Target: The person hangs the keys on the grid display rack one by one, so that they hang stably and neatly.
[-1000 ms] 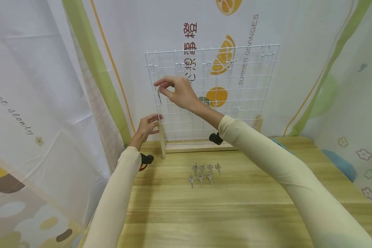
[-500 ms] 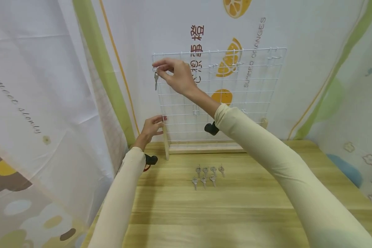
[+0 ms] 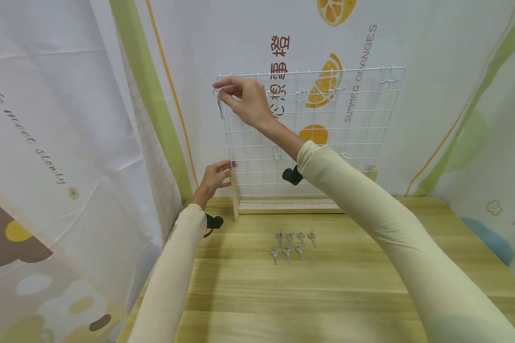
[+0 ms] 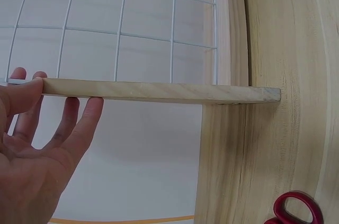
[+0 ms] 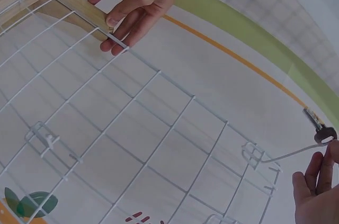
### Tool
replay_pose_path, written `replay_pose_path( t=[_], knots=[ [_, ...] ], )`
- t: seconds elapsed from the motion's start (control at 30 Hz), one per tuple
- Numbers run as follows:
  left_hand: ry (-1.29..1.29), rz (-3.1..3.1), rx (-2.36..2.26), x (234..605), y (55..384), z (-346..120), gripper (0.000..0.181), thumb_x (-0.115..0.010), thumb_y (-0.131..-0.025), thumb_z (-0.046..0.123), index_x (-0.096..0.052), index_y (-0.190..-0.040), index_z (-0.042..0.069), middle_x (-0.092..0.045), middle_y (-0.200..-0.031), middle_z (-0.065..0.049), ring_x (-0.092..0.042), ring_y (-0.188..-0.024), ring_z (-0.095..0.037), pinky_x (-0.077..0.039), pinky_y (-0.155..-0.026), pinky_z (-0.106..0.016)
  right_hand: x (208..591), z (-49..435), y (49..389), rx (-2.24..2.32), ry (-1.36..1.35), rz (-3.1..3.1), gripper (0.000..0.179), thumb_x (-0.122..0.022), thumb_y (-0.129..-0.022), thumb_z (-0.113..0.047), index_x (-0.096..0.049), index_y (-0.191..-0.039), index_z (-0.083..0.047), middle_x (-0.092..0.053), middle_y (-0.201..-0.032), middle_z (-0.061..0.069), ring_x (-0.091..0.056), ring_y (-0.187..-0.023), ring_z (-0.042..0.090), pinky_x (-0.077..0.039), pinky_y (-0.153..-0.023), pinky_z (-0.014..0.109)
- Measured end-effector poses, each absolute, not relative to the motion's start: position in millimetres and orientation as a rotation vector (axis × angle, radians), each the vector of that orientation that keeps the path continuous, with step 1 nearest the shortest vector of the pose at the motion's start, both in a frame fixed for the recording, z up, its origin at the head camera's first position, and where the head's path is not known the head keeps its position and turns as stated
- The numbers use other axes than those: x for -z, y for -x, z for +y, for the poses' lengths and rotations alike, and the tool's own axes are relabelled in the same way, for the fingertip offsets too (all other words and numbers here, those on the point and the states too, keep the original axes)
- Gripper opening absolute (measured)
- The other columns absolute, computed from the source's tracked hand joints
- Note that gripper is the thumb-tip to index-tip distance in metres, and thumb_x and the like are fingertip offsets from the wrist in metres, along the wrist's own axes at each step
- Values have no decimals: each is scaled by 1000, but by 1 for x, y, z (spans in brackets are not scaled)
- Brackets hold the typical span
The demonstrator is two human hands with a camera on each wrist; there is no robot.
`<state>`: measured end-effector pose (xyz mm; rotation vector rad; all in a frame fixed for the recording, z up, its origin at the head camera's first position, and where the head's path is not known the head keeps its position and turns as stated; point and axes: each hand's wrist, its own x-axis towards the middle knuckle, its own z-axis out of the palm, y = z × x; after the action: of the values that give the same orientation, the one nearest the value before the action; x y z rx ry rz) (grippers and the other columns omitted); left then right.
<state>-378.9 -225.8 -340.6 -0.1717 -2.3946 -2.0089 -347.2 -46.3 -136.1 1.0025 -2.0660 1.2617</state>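
My right hand point(image 3: 249, 102) pinches a key point(image 3: 220, 107) by its ring at the upper left corner of a white wire grid point(image 3: 309, 128). In the right wrist view, the dark-headed key point(image 5: 324, 134) is at the outer end of a long white hook point(image 5: 291, 154) fixed to the grid. Whether the ring is around the hook I cannot tell. My left hand point(image 3: 214, 176) grips the wooden upright point(image 4: 159, 90) at the grid's left side, thumb on one face and fingers on the other. Several more keys point(image 3: 287, 252) lie in two rows on the table.
More white hooks point(image 3: 388, 81) hang on the grid, which stands in a wooden base point(image 3: 289, 208) at the back of the wooden table point(image 3: 283, 300). A red looped handle point(image 4: 299, 208) lies near the base's left end. Printed curtains point(image 3: 90, 119) surround the table.
My right hand has risen with the key from partway down the grid's left side to its upper corner. The left hand keeps its grip on the upright. The head view has shifted slightly.
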Motion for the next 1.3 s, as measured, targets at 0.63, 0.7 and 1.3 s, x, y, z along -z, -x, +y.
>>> replay_pose_path(
  t=[0.63,0.7,1.3],
  knots=[
    [158,-2381,1994,341,376,-222,38,-54,-107,1,-62,-144,4,-53,-154,-13,-47,-144,-32,-53,-107,-56,147,-51,362,-1230,-853,-2195,21,-65,-103,-8,-74,-122,-6,-76,-115,11,-73,-97,16,-57,-75,18],
    [157,-2382,1993,340,376,-222,39,-54,-107,1,-61,-145,4,-53,-154,-13,-47,-144,-32,-53,-107,-56,147,-51,363,-1218,-851,-2211,23,-64,-104,-8,-73,-125,-6,-75,-117,11,-72,-100,18,-58,-79,19],
    [120,-2417,1985,340,382,-223,38,-53,-107,1,-62,-144,5,-51,-157,-11,-45,-145,-32,-54,-107,-54,171,4,341,-1158,-996,-2266,31,-66,-102,-5,-67,-132,-2,-73,-120,14,-71,-111,24,-59,-98,29]
  ],
)
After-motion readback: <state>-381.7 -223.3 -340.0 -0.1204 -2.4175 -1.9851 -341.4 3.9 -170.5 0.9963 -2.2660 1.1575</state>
